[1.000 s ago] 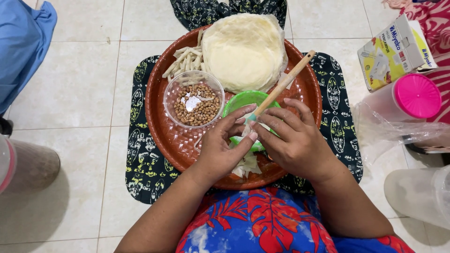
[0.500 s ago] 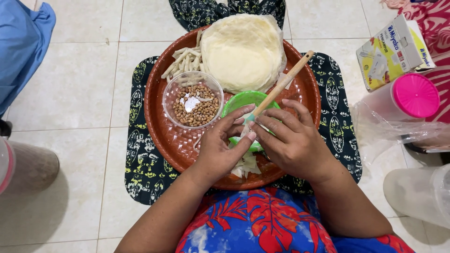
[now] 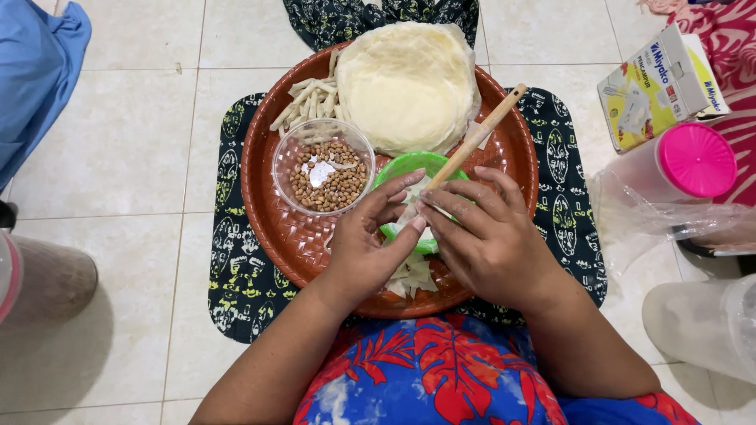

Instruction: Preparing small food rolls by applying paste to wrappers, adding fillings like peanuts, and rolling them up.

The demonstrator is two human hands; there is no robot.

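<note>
Pinching a small pale wrapper between both hands, left hand and right hand are meeting fingertip-to-fingertip over the green bowl (near the tray's front edge).

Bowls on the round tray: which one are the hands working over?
The green bowl, partly covered by both hands' fingertips and with a wooden stick resting on it. The clear bowl of brown peanuts sits untouched beside the left hand.

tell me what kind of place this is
Probably a home floor set up for food prep: pale floor tiles, a round brown tray on a patterned cloth, with a stack of thin wrappers and a bowl of peanuts.
</note>
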